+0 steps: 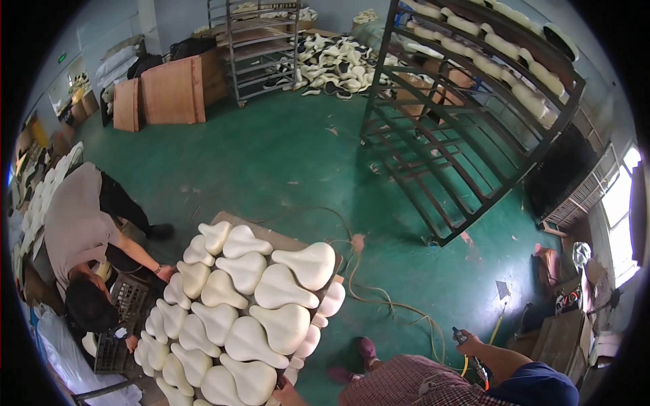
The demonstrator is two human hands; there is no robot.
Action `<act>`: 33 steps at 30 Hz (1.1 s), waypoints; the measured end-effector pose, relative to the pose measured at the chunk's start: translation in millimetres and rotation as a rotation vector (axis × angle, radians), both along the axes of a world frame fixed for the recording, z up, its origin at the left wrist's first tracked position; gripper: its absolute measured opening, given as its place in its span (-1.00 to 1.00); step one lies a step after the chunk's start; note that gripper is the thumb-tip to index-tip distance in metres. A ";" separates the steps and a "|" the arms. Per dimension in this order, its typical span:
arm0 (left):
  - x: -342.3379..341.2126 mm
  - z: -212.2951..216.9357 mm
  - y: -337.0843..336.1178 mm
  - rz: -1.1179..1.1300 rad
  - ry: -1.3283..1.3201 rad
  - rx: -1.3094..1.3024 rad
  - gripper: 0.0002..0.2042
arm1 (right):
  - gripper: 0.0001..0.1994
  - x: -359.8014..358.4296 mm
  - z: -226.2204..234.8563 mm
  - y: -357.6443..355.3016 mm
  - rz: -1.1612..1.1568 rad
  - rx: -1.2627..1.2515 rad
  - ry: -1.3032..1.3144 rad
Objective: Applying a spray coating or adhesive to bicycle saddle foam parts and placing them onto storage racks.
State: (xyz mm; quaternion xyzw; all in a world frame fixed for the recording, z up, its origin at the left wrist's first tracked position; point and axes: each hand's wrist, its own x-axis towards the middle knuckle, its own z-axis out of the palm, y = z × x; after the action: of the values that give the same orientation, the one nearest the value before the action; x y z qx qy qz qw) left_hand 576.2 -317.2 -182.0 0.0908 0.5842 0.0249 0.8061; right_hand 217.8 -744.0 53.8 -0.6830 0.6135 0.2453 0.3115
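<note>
Many cream foam bicycle saddle pads [254, 342] lie in close rows on a brown board [298, 238] just left of me. My left hand [288, 392] is at the lower edge of the view, beside the nearest pads. Its fingers are mostly hidden, with a small dark spot by them that I cannot make out. Out to my right, over the floor, my right hand [468, 344] is closed around a dark hand-held air tool [460, 335]. A metal fitting with an orange end [482, 372] and a yellow hose [465, 365] show below that hand.
At left a co-worker [78, 230] bends over a dark plastic crate [112, 352], one hand near the pads. A tan hose [386, 298] snakes across the green floor [271, 162]. A tall metal rack [474, 149] holding pads stands far right; a pad heap [338, 64] lies behind.
</note>
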 end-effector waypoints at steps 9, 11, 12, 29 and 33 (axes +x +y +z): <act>26.3 12.1 -69.4 -0.102 -0.050 -0.131 -0.65 | -0.46 -29.1 -16.9 -8.1 0.016 -0.195 -0.038; 31.0 22.1 -85.3 -0.128 -0.062 -0.147 -0.64 | -0.43 -31.5 -10.4 -5.9 -0.001 -0.214 -0.063; 36.8 28.6 -91.6 -0.141 -0.074 -0.150 -0.64 | -0.42 -24.1 -0.4 -2.7 -0.008 -0.200 -0.051; 68.9 221.0 -318.7 -0.389 -0.373 -0.118 -0.64 | -0.44 -141.4 -61.9 -63.1 -0.365 -0.102 -0.220; 37.6 269.3 -380.8 -0.377 -0.422 -0.096 -0.64 | -0.49 -191.6 -91.2 -86.0 -0.562 -0.094 -0.315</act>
State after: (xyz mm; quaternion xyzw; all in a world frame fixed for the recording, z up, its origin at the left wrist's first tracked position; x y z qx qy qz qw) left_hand 613.8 -698.0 87.3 0.1521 0.3768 -0.1348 0.9037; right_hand 26.2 -830.0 -37.4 -0.5302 0.7329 0.0124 0.4261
